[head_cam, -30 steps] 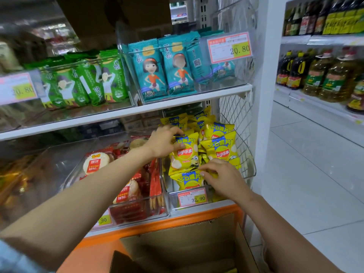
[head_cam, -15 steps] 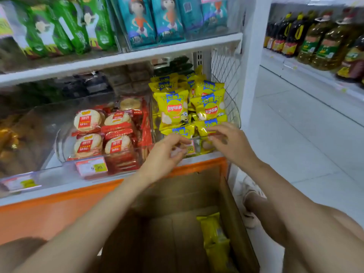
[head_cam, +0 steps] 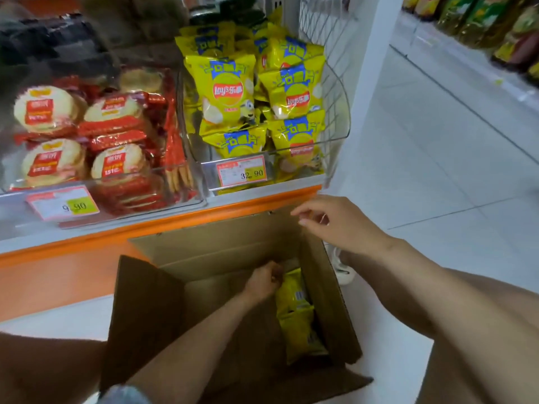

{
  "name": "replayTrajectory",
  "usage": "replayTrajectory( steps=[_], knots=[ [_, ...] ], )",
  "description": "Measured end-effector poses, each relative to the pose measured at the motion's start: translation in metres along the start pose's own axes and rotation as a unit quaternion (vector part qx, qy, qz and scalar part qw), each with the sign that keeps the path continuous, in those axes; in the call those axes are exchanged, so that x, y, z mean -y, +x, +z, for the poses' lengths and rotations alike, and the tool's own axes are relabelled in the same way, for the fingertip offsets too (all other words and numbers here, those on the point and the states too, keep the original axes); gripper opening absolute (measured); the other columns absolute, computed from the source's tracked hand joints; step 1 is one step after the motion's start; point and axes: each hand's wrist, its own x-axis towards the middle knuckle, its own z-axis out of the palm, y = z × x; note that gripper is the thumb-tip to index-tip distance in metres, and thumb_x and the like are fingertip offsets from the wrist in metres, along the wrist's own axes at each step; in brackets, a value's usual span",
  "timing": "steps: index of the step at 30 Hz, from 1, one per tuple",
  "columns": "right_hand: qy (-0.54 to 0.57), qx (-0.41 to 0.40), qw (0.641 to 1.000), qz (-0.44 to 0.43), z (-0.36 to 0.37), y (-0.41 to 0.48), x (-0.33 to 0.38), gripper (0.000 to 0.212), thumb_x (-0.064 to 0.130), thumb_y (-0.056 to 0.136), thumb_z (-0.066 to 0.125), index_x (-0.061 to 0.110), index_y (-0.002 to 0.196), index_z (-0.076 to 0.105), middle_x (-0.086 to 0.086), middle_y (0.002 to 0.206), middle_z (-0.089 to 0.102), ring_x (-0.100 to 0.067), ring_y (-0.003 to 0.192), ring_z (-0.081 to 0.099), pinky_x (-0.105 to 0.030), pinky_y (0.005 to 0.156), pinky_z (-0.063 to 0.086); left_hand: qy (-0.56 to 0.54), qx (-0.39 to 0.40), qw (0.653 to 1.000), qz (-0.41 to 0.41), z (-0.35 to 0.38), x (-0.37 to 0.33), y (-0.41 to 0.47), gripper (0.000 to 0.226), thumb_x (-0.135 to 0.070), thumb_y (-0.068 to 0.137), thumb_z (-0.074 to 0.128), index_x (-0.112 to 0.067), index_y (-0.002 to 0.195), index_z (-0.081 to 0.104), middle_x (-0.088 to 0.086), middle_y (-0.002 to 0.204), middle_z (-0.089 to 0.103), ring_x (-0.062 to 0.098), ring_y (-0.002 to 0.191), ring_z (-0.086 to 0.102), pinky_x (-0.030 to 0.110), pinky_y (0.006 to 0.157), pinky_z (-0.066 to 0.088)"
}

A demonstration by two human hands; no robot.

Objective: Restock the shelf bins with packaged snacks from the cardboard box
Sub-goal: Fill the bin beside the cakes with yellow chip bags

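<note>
Left hand (head_cam: 264, 279) in the cardboard box (head_cam: 221, 243), fingers clamped on a chip bag (head_cam: 294, 298). Right hand (head_cam: 335, 225) hovers at its 1 o'clock corner, fingers apart.

The red "Lay's" logo, followed by two Chinese characters, is printed on the front yellow crisp bag (head_cam: 224, 91) in the clear right-hand bin (head_cam: 345, 123). It is repeated on the neighbouring crisp bag (head_cam: 294, 96). Blue Chinese lettering is set above both logos but cannot be read with certainty. "32.90" is shown on the right price tag (head_cam: 242, 172), fixed to that bin's front. "9.90" is shown on the left price tag (head_cam: 62, 203), below the round cracker packs (head_cam: 40, 110), whose red labels are too blurred. A barcode is seen on the yellow bag (head_cam: 300, 295) in the cardboard box (head_cam: 221, 246); its digits are illegible.
</note>
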Motion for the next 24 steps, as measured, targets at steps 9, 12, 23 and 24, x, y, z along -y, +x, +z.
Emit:
replayTrajectory(
  steps=[9,12,23,24],
  knots=[
    [-0.149,0.155,0.975,-0.055,0.034,0.021,-0.016,0.030,0.035,0.096,0.047,0.029,0.123,0.057,0.010,0.115,0.053,-0.009,0.105,0.050,-0.023,0.082,0.038,-0.094,0.090,0.988,-0.083,0.062,0.060,0.041,0.068,-0.002,0.079,0.069,0.007,0.134,0.030,0.018,0.128,0.042,0.019,0.098,0.052,0.022,0.075,0.049],
    [-0.154,0.163,0.973,-0.046,0.036,0.031,-0.025,0.030,0.037,0.094,0.049,0.028,0.122,0.058,0.008,0.116,0.053,-0.010,0.105,0.049,-0.023,0.079,0.036,-0.149,0.091,0.977,-0.123,0.076,0.065,0.055,0.051,0.013,0.082,0.059,0.012,0.129,0.037,0.009,0.105,0.043,-0.005,0.067,0.049,0.005,0.055,0.042],
    [-0.185,0.183,0.965,-0.027,0.039,0.044,-0.028,0.028,0.040,0.093,0.050,0.031,0.118,0.059,0.009,0.106,0.055,-0.013,0.100,0.054,-0.025,0.074,0.035,-0.205,0.009,0.970,-0.128,0.069,0.056,0.058,0.035,0.006,0.076,0.064,-0.021,0.098,0.061,0.018,0.110,0.054,0.022,0.085,0.059,0.022,0.066,0.048],
    [-0.187,0.183,0.965,-0.025,0.039,0.044,-0.027,0.028,0.040,0.093,0.050,0.031,0.118,0.059,0.009,0.106,0.055,-0.013,0.100,0.054,-0.025,0.074,0.036,-0.199,-0.008,0.972,-0.125,0.066,0.056,0.053,0.036,0.004,0.076,0.064,-0.026,0.096,0.060,0.020,0.112,0.054,0.028,0.091,0.057,0.024,0.070,0.048]
  ],
)
